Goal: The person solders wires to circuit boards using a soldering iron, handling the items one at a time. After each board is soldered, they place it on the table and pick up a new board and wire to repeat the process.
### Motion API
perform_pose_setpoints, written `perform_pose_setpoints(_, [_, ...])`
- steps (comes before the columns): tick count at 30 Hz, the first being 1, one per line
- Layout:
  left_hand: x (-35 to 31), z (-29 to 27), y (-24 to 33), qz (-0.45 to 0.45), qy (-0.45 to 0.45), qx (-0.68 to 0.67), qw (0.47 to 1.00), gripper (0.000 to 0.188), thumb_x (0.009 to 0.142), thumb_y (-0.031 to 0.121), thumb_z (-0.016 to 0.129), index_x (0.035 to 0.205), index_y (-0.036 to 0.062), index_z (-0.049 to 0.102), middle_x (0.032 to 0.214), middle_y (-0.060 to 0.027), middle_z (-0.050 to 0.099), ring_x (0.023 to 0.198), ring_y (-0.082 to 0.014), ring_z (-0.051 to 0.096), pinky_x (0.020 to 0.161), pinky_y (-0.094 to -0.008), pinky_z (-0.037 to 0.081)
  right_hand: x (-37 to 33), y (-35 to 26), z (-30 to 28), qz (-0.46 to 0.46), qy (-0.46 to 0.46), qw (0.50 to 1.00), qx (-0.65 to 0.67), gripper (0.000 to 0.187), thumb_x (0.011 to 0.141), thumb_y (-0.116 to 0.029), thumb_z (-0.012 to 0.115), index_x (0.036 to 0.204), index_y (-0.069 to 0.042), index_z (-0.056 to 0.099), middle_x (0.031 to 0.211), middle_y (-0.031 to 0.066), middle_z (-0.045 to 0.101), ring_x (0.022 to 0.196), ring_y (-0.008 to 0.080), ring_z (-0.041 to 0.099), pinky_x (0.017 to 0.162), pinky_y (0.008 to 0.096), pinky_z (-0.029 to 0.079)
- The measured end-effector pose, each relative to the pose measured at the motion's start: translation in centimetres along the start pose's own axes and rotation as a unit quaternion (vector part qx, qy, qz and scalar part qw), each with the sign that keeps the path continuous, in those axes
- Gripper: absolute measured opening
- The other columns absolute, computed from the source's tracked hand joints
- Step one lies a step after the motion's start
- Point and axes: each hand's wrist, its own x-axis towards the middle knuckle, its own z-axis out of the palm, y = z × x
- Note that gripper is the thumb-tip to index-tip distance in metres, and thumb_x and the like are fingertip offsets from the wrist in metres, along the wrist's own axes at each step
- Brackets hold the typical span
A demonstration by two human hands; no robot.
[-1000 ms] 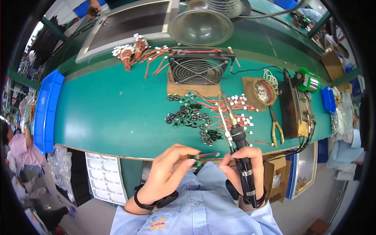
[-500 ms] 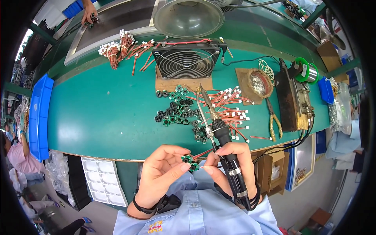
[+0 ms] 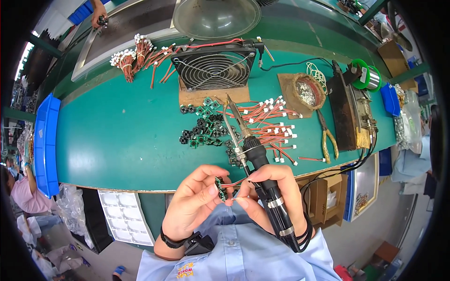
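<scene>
And here, at the near edge of the bench, the left hand [image 3: 188, 203] has thumb and forefinger pinching a small green circuit board [image 3: 220, 188], tipped on edge, perhaps so both faces stay clear! A red wire [image 3: 230, 185] runs rightward from it. The right hand [image 3: 291, 199] curls round the soldering iron [image 3: 256, 152], tip pointing far, presumably to spare the fingers; whether its thumb and forefinger pinch a wire too, I can't tell. Spare boards [image 3: 201, 133] left, connector leads [image 3: 279, 136] right: each seemingly within reach. The fan [image 3: 214, 70] stands beyond, likely drawing fumes.
</scene>
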Motion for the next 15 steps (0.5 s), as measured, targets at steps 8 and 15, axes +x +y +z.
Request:
perform_pose_setpoints(8, [0.2, -0.8, -0.8, -0.021, -0.030, -0.047, 0.998, 0.021, 0.089, 0.013, 0.055, 0.107, 0.0014, 0.051, 0.100, -0.0073, 0.056, 0.091, -0.0153, 0.054, 0.077, -0.0290, 0.045, 0.5, -0.1, 0.6, -0.042, 0.013, 0.999, -0.015, 0.041, 0.076, 0.006, 0.066, 0.106, -0.004, 0.040, 0.078, 0.0084, 0.058, 0.071, 0.0119, 0.060, 0.059, 0.0238, 0.049])
perform_pose_setpoints(15, [-0.1, 0.1, -0.8, -0.009, -0.007, -0.050, 0.999, 0.022, 0.089, 0.012, 0.054, 0.107, 0.0012, 0.051, 0.102, -0.0052, 0.054, 0.094, -0.0139, 0.053, 0.079, -0.0282, 0.044, 0.8, -0.6, 0.6, -0.079, 0.028, 0.994, -0.068, 0.041, 0.072, 0.003, 0.070, 0.103, -0.004, 0.044, 0.073, 0.0061, 0.061, 0.065, 0.0103, 0.060, 0.058, 0.0236, 0.049])
